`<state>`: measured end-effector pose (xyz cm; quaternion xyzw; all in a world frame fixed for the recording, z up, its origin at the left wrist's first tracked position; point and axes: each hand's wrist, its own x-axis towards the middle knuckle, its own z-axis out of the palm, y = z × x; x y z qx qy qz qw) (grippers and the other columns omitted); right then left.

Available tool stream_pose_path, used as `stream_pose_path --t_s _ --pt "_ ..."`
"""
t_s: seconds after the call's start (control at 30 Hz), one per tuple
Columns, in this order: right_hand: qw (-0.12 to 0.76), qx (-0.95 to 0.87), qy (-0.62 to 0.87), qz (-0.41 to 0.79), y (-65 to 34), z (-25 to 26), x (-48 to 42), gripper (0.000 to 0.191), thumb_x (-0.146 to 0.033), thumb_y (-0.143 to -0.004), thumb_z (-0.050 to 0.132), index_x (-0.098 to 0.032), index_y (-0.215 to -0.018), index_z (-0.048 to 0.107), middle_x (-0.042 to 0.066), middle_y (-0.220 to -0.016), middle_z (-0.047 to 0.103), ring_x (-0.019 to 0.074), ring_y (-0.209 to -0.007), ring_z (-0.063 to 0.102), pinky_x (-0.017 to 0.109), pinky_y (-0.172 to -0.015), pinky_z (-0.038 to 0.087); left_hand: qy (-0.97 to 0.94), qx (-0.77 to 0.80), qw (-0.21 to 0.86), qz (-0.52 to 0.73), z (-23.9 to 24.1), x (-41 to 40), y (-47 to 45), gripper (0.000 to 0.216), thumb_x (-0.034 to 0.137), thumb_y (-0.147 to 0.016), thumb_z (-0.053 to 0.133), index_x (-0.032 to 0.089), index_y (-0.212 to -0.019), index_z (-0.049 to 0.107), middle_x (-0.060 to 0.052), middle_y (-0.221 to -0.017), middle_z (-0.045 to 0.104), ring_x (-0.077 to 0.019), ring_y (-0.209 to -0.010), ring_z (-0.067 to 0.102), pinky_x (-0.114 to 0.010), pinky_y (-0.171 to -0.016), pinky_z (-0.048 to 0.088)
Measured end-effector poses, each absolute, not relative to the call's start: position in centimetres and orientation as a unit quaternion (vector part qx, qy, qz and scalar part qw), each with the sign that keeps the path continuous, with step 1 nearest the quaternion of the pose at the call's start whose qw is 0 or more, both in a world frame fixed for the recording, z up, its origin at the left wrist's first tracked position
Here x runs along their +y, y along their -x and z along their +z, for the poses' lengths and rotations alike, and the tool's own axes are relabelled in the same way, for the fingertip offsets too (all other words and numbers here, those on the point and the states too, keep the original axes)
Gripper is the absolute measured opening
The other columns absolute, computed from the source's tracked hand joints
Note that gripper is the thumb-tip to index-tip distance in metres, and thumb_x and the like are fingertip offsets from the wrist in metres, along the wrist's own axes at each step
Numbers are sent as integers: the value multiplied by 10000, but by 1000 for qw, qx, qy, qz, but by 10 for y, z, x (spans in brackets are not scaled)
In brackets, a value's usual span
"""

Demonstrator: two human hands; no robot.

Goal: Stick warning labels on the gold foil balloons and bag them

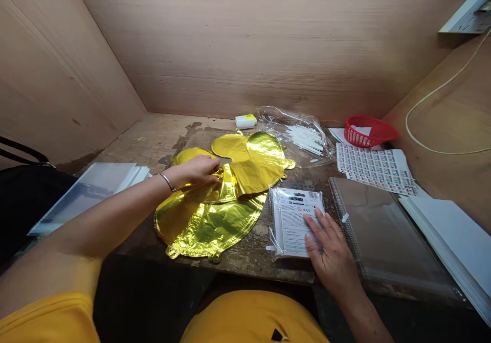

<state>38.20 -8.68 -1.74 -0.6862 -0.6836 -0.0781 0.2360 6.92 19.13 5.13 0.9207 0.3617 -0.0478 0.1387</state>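
Several flat gold foil balloons (pixel 215 220) lie overlapped in the middle of the worn wooden table (pixel 153 138). My left hand (pixel 197 170), a bracelet on its wrist, rests on the pile with fingers curled, pinching a fold of foil. My right hand (pixel 328 248) lies flat, fingers stretched out, on a stack of clear packets with printed white cards (pixel 293 220) to the right of the balloons.
A clear bag of white sticks (pixel 303 138), a small white and yellow object (pixel 245 121), a red basket (pixel 368 131) and a sticker sheet (pixel 374 165) sit at the back right. Stacks of clear sleeves (pixel 383 230), white sheets (pixel 452 241) and more sleeves on the left (pixel 92 187).
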Motion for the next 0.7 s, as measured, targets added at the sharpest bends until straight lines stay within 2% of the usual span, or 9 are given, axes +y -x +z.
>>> stream_pose_path --t_s 0.13,0.37,0.43,0.57,0.63,0.7 --pt "231 -684 687 -83 -381 -16 -88 428 -352 -945 405 -186 -1295 588 105 -1441 481 312 -1347 406 521 -1032 456 -904 392 168 -37 70 173 -69 201 315 -771 534 213 -920 621 -35 -844 675 -199 -747 598 -263 -664 400" --pt "224 -673 701 -65 -380 -15 -88 442 -374 -949 393 -225 -1334 551 83 -1458 464 302 -1365 385 519 -1023 464 -816 550 175 -20 70 122 -55 252 392 -825 449 203 -902 598 -55 -790 685 -226 -683 633 -277 -558 406" --pt "229 -674 699 -67 -380 -15 -88 444 -374 -949 392 -225 -1336 549 86 -1453 469 302 -1364 387 525 -1030 456 -803 567 184 -33 64 106 -54 309 427 -829 453 202 -964 614 -66 -819 698 -243 -711 654 -291 -579 436" --pt "235 -677 694 -70 -380 -16 -87 442 -368 -948 390 -202 -1316 571 97 -1459 460 304 -1364 385 526 -1049 437 -808 556 191 -43 69 81 -58 538 501 -832 470 204 -1276 535 -142 -1172 644 -302 -989 653 -360 -795 489" --pt "237 -679 692 -72 -380 -16 -87 440 -362 -947 396 -192 -1310 577 102 -1456 464 304 -1365 384 519 -1057 431 -832 522 179 -55 73 71 -61 626 513 -845 473 221 -1398 440 -173 -1405 489 -340 -1183 564 -413 -936 448" --pt "238 -678 691 -75 -379 -15 -87 437 -355 -945 403 -191 -1311 577 103 -1455 466 304 -1367 382 511 -1057 433 -872 462 141 -82 70 63 -61 637 507 -859 494 278 -1444 391 -140 -1548 304 -376 -1350 393 -494 -1065 330"
